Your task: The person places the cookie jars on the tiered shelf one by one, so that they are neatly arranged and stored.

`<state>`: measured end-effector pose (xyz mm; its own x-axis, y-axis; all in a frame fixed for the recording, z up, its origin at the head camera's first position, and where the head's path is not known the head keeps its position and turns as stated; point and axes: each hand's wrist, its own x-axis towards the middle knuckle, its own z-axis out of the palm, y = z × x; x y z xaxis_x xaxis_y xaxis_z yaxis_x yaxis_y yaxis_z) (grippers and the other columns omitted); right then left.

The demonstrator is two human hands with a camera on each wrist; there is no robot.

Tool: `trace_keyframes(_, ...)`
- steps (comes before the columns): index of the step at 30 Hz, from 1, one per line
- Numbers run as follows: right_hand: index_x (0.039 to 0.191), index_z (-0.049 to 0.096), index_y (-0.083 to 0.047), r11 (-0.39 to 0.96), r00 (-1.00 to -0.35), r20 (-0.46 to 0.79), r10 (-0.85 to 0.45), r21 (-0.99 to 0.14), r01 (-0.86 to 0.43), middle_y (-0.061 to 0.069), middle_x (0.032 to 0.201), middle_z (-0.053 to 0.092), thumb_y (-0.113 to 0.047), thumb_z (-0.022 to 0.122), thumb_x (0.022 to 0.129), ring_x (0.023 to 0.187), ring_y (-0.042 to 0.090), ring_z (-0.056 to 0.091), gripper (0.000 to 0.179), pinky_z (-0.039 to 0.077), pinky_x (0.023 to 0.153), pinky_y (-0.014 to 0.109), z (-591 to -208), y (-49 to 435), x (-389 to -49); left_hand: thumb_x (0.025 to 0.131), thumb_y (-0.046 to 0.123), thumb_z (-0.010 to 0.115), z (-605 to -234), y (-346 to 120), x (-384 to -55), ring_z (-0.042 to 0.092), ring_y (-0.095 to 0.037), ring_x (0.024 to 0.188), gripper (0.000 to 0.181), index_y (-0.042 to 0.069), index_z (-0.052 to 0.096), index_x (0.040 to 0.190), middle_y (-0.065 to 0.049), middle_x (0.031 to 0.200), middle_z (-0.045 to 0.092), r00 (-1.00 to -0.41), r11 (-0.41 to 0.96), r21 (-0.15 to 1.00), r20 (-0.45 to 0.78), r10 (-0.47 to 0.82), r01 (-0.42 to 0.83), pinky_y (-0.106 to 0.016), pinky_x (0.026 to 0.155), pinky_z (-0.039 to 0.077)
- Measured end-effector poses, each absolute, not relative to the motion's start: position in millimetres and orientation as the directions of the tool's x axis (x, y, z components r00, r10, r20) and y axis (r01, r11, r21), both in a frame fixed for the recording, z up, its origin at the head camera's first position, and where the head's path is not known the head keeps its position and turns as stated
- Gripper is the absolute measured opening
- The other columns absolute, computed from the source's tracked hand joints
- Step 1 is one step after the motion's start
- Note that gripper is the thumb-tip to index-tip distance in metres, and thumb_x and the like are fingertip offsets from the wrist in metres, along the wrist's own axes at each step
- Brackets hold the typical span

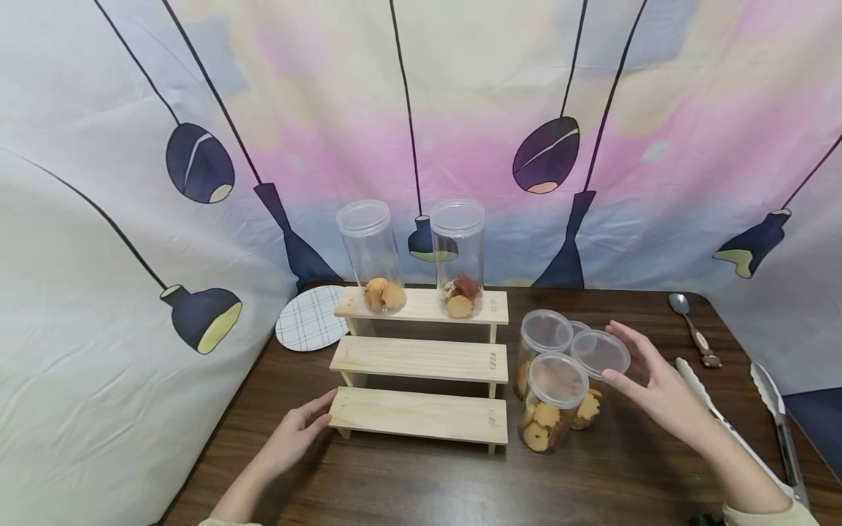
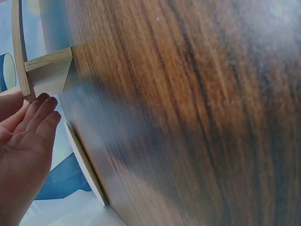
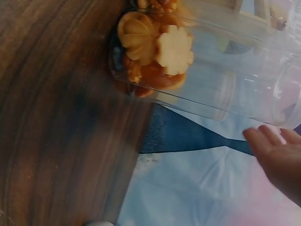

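Note:
A three-step wooden display stand [image 1: 421, 358] is on the dark table, and my left hand [image 1: 296, 431] pinches the left end of its lowest step. In the left wrist view the thumb and fingers [image 2: 44, 110] lie on opposite sides of that board [image 2: 19, 52]. To the right, my right hand [image 1: 664, 391] spreads thumb and fingers around the lid of a clear jar [image 1: 600, 354] of cookies. The right wrist view has its fairly straight fingertips right at the jar's rim, with flower-shaped cookies [image 3: 175, 49] at the bottom. Another cookie jar [image 1: 552, 402] stands in front.
Two lidded jars [image 1: 378, 256] [image 1: 458, 256] with cookies stand on the top step. More jars [image 1: 546, 332] cluster behind. A checked round mat [image 1: 312, 319] lies back left; a spoon [image 1: 693, 332] and tongs [image 1: 779, 424] lie right. A printed cloth [image 1: 473, 95] hangs behind.

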<state>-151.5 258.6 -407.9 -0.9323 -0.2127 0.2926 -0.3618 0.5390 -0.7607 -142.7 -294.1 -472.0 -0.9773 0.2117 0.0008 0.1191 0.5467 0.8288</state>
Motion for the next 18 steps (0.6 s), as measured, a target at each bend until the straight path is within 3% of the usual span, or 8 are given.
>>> trace_keyframes(7,0.154,0.02,-0.024,0.531,-0.943,0.249,-0.223,-0.78,-0.331,0.019,0.14,0.04,-0.015,0.069,0.091,0.122,0.043,0.044,0.081,0.045,0.08,0.015,-414,258,-151,0.1,0.009,0.053,-473,-295,-143,0.051,-0.029,0.12,0.042,-0.007,0.046,0.138,-0.024,0.137,0.048,-0.976,0.539,0.832,0.012,0.216,0.129,-0.027,0.094,0.041)
trace_keyframes(18,0.154,0.02,-0.02,0.531,-0.949,0.236,-0.209,-0.788,-0.312,0.02,0.138,0.043,-0.018,0.069,0.091,0.119,0.042,0.047,0.08,0.047,0.076,0.018,-422,259,-155,0.1,0.009,0.053,-473,-295,-143,0.05,-0.029,0.121,0.043,-0.006,0.046,0.139,-0.023,0.138,0.048,-0.975,0.528,0.839,0.012,0.224,0.131,-0.029,0.096,0.04)
